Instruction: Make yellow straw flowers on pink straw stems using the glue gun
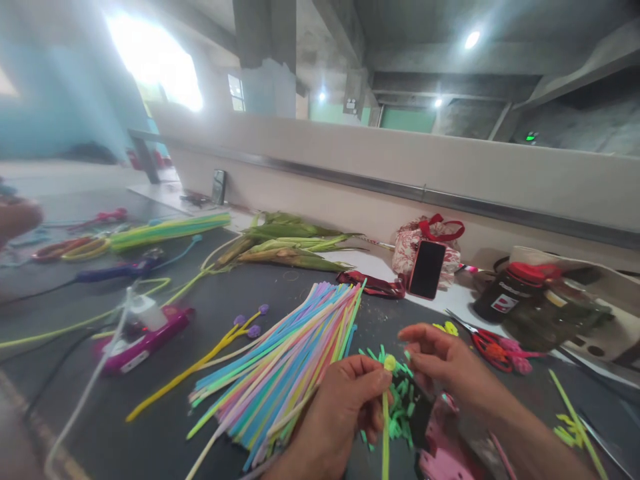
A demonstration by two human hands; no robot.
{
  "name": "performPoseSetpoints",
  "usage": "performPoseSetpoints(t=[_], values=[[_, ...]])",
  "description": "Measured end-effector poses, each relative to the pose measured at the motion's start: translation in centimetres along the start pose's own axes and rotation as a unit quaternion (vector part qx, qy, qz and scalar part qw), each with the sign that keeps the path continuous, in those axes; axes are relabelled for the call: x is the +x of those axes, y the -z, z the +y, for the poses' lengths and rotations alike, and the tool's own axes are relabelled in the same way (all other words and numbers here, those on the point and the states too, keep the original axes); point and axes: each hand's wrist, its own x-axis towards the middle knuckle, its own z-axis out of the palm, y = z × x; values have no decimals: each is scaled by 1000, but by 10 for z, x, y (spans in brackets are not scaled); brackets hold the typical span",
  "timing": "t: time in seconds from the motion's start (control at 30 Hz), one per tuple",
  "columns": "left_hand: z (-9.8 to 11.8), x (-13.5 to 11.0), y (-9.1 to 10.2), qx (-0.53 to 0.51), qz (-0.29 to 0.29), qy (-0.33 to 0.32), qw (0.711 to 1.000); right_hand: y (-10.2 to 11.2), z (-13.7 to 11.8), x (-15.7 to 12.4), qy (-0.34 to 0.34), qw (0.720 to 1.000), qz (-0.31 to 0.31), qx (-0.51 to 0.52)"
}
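My left hand (350, 393) is closed, with thumb and forefinger pinching a yellow-green pipe cleaner (385, 433). A small pale yellow coil (389, 363) sits at its top, just above the thumb tip. My right hand (437, 357) hovers to the right, fingers curved and apart, with nothing visible in them. Short cut green pipe cleaner pieces (400, 410) are heaped beneath and between the hands. Left of my left hand lies a large bundle of multicoloured pipe cleaners (280, 373). Below my right wrist is a pink plastic tool (445, 440), partly hidden.
A yellow stem with purple balls (200, 363), a magenta power strip (150, 340) and corn husks (285, 243) lie leftward. Red-handled scissors (487, 347), a phone (427, 270) and a dark red-lidded bottle (510, 293) stand or lie rightward. Another person's hand (17, 220) shows far left.
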Motion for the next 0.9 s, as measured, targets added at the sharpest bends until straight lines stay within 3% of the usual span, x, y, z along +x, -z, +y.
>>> performPoseSetpoints(t=[0.13,0.33,0.47,0.63,0.73,0.9], values=[[-3,-1,-2,-3,-12,10,1000,-7,-7,-23,-49,974,44,217],[-4,-4,-7,15,-37,43,998,-10,1,-36,-63,950,54,302],[-3,-6,-10,26,-43,66,997,-7,5,-38,-49,952,20,301],[-1,-10,-13,48,-9,53,997,-4,6,-35,60,966,17,251],[-3,-10,-14,73,-15,71,995,-3,10,-32,64,968,7,243],[-10,-9,-14,100,22,44,994,-4,11,-32,64,979,12,192]])
